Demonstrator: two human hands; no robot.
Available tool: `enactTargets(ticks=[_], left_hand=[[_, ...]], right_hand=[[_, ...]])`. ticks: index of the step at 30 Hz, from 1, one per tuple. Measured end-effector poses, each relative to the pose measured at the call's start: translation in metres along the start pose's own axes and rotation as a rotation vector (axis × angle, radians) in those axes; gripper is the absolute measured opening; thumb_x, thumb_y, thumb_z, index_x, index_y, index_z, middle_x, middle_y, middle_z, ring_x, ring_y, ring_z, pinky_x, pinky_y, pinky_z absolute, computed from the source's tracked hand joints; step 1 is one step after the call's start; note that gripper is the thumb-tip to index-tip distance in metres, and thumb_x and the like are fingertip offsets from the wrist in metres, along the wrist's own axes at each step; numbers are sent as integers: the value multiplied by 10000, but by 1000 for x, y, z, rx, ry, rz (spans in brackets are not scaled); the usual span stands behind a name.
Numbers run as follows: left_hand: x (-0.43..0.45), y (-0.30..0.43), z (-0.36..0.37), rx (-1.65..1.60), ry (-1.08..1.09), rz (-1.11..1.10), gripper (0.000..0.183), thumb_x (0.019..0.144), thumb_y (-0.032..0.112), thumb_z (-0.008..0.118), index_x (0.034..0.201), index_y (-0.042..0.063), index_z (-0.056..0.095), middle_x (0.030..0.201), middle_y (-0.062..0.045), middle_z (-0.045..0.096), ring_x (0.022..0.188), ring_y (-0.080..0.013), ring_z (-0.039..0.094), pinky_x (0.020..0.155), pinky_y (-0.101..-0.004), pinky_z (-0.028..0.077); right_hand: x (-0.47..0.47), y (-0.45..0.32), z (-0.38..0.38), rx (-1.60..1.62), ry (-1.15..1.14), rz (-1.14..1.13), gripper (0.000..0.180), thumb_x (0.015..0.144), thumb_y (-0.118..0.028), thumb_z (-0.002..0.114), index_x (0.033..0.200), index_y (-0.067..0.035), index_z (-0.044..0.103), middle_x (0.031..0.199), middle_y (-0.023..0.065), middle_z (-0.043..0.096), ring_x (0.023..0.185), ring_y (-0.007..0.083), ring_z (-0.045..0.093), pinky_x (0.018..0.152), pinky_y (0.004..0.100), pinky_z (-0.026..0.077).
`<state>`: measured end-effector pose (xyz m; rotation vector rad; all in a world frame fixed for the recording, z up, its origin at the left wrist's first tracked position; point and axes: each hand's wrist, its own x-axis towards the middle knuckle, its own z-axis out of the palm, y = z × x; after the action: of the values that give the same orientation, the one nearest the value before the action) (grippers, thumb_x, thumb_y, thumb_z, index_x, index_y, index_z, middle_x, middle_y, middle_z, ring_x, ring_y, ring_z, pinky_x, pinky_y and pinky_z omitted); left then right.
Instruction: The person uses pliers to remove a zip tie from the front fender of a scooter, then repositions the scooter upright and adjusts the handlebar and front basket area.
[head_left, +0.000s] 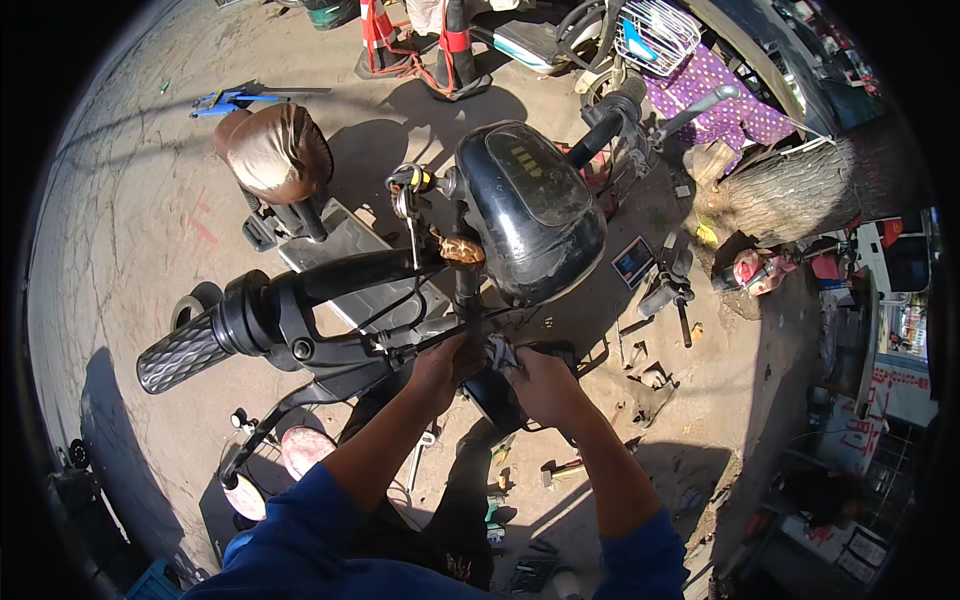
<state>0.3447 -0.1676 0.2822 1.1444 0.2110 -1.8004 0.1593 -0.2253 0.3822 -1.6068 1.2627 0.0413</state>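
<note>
An electric bike stands before me, its black display housing in the middle and a black handlebar grip at the left. Below the housing, my left hand is at the black steering stem, its fingertips hidden behind the cables. Close beside it on the right, my right hand pinches a crumpled grey-white cloth or wrapper against the front of the bike. Keys hang from the ignition left of the housing. The brown-covered saddle is at the upper left.
Traffic cones tied with red cord stand at the top. A tree trunk rises at the right, near a purple dotted cloth. On the ground lie a wrench, a hammer and loose metal parts.
</note>
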Motion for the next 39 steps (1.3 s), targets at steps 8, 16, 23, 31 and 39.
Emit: enactTargets(ticks=[8,16,23,31,39], left_hand=[[32,-37,-25,1119,-27,1043,346,1014,305,623,1262,63,623,1058,-107,716,960,-239,688,828,-404,558],[27,-22,-12,1047,-54,1009,302,1024,275,606,1155,7,648,980,-95,703,868,-203,665,775,-369,550],[17,-5,-1,712,-65,731,303,1033,249,590,1062,-42,670,912,-84,692,788,-170,645,728,-339,544],[44,-23,14,-65,-169,67,351,1051,245,571,1166,-77,649,1011,-97,699,872,-149,665,803,-310,556],[-24,-22,-22,-268,-246,-113,580,1053,492,502,1248,-39,630,1105,-171,713,1010,-255,696,948,-381,539]], right_hand=[[32,-30,-17,-386,-151,-30,295,914,-214,629,1080,29,620,951,299,687,940,478,665,817,517,527],[77,-53,-23,-783,-432,180,352,878,-241,692,1064,52,630,954,262,704,895,414,701,788,466,541],[102,-76,-12,-1118,-436,320,318,919,-220,684,1093,41,634,1003,271,689,992,432,671,857,482,520],[95,-96,-22,-1028,-543,221,240,957,-165,629,944,74,646,833,232,695,746,391,692,674,481,523],[37,-140,-3,-181,-369,550,250,1033,-229,585,1056,20,576,864,97,684,589,128,584,542,299,475]])
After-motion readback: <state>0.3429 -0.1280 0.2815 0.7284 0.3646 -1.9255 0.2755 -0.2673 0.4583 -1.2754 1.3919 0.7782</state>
